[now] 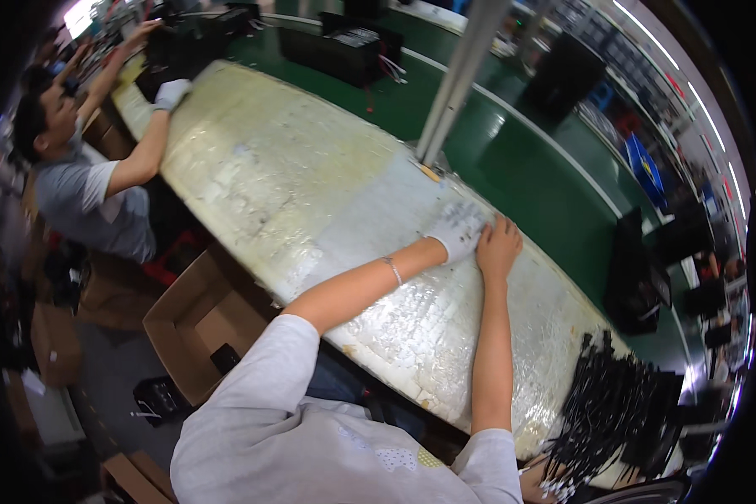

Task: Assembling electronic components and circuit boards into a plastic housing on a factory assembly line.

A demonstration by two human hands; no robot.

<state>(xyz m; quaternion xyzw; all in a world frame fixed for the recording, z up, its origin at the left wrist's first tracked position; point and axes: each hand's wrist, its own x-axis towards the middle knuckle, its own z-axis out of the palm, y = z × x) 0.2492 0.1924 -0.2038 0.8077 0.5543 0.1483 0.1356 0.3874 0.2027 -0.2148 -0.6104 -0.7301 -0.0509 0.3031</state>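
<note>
My left hand [459, 232] wears a white work glove with grey patches. It rests on the worn, film-covered tabletop [311, 181] near its far edge, fingers stretched out. Right beside it lies my bare right hand [499, 249], its fingers laid flat by the same edge. I see no object held in either hand. A small yellowish-brown piece [429, 172] sits at the foot of the metal post, beyond my left hand. To the right, a large heap of black cables [613, 403] with white ends covers the end of the table.
Past the table runs a green conveyor [512, 160] carrying black units [340, 52], and a grey metal post [462, 80] rises at its edge. A co-worker [88, 185] reaches over the table at the far left. Below stand a cardboard box [176, 336] and a black unit [160, 399].
</note>
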